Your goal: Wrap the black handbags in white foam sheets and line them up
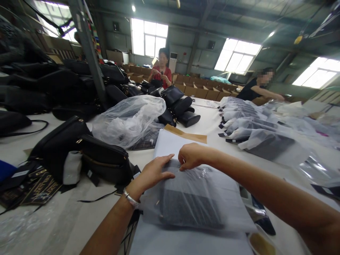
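A dark bag (191, 209) lies in front of me under a translucent plastic sleeve (233, 205), on top of white sheets (138, 237). My left hand (156, 171), with a silver bracelet at the wrist, rests at the sleeve's upper left, thumb and fingers apart. Just to its right, my right hand (192, 156) is closed in a pinch over the upper part of the sleeve. A tiny shiny bit shows under its fingertips, too small to name. Brown cardboard (186, 134) sticks out beyond the white sheets.
Black handbags (103, 156) stand at the left, near printed tags (39, 187). Crumpled clear plastic (132, 120) lies ahead. Wrapped bags (249, 120) form a row at the right. A cup (261, 242) sits near my right forearm. Two people (162, 71) work across the table, before cardboard boxes (199, 92).
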A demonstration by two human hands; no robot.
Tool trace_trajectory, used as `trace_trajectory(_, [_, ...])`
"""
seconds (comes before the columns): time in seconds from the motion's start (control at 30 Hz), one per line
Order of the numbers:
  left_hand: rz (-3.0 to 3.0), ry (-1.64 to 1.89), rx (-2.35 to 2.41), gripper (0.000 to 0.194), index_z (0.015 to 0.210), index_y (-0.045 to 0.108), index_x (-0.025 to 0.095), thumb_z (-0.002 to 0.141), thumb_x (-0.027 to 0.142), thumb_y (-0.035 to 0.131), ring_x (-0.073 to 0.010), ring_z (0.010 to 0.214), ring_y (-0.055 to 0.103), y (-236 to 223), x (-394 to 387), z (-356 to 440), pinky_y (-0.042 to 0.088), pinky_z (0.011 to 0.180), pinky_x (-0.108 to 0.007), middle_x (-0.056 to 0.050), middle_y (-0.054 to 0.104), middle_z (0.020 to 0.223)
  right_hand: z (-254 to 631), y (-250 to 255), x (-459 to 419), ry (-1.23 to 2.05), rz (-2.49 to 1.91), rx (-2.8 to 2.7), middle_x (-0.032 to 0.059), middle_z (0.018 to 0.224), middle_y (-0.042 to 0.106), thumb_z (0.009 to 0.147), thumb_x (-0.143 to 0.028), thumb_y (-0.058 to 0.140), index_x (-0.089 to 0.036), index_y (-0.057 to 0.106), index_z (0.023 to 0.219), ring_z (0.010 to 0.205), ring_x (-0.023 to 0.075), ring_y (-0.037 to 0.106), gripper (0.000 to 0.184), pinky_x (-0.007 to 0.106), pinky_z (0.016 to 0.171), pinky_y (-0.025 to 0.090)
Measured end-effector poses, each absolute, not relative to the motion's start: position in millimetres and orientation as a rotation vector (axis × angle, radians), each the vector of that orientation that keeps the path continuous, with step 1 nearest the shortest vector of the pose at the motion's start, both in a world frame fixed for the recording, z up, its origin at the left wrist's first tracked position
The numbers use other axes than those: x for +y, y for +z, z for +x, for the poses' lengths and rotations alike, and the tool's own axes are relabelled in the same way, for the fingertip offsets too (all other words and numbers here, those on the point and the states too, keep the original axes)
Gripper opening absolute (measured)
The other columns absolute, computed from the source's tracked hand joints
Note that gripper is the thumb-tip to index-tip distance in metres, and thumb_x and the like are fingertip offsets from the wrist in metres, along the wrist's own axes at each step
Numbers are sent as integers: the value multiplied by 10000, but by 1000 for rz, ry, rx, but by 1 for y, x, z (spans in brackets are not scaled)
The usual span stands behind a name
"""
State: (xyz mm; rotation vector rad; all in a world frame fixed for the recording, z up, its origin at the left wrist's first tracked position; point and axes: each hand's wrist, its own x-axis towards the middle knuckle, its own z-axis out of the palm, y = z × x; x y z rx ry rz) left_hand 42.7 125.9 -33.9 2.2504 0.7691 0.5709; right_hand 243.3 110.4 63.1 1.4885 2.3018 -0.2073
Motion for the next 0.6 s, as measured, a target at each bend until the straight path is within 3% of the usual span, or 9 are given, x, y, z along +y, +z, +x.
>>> trace_trajectory(0.13, [2245, 579, 777, 749, 1441, 463, 237, 768, 381, 758, -249, 1269, 546, -33, 125, 42, 410, 1071, -358, -78, 558, 1433, 234, 70, 115, -238, 1518, 2205, 18, 601, 696, 677, -520, 761, -221, 775, 751, 555, 143, 576, 308, 255, 548, 322])
trace_trajectory(0.27, [2241, 547, 790, 752, 1442, 461, 253, 763, 382, 756, -255, 1254, 555, -29, 123, 41, 416, 1065, -372, -79, 567, 1422, 243, 73, 123, -446, 1631, 2027, 26, 544, 666, 584, -708, 756, -176, 714, 627, 528, 149, 581, 535, 269, 579, 388])
trace_trajectory(0.4, [2227, 534, 798, 777, 1451, 449, 249, 749, 366, 761, -259, 1252, 558, -26, 123, 42, 411, 1076, -382, -83, 571, 1418, 278, 61, 131, -804, 1773, 2005, 13, 614, 681, 492, -703, 805, -173, 716, 712, 568, 151, 604, 581, 255, 567, 427])
trace_trajectory(0.5, [2211, 539, 784, 772, 1447, 455, 235, 747, 352, 759, -261, 1284, 535, -27, 123, 42, 395, 1098, -388, -88, 554, 1435, 309, 53, 126, -822, 1971, 2081, 39, 678, 705, 667, -608, 755, -163, 722, 803, 610, 162, 632, 467, 265, 606, 465])
trace_trajectory(0.6, [2218, 528, 794, 748, 1438, 466, 220, 757, 346, 747, -254, 1294, 531, -26, 122, 42, 411, 1093, -384, -90, 544, 1445, 327, 50, 101, -600, 2197, 2183, 111, 935, 744, 850, -483, 603, -157, 712, 982, 817, 223, 674, 369, 334, 757, 499])
